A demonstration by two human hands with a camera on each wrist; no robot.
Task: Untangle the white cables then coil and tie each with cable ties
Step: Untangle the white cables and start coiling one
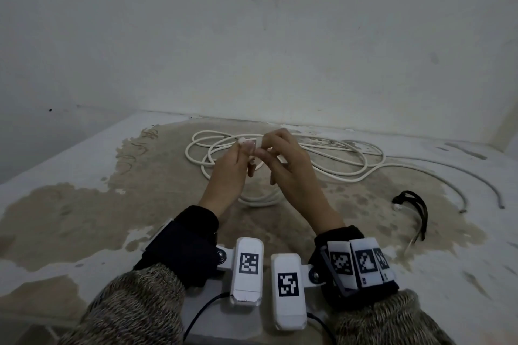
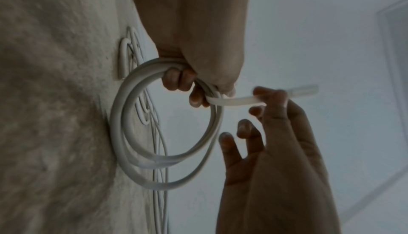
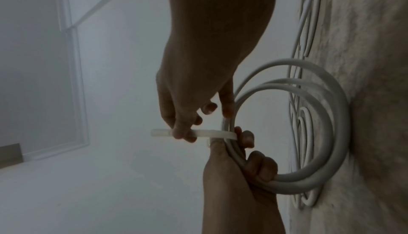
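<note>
My left hand point(image 1: 245, 152) is raised above the table and grips a small coil of white cable point(image 1: 259, 200), whose lower loops hang down to the tabletop. The left wrist view shows its fingers point(image 2: 183, 80) curled round the coil point(image 2: 120, 133). A translucent white cable tie point(image 2: 234, 101) wraps over the bundle at that grip. My right hand point(image 1: 269, 152) pinches the strap of the tie point(image 3: 198, 132) between thumb and fingers, close beside the left hand point(image 3: 247, 166). The coil point(image 3: 331, 133) stands on edge.
A second white cable point(image 1: 350, 173) lies in loose loops at the back of the stained table point(image 1: 70, 218), with its ends point(image 1: 462, 193) trailing right. A black looped strap point(image 1: 417, 204) lies at the right. The wall stands close behind.
</note>
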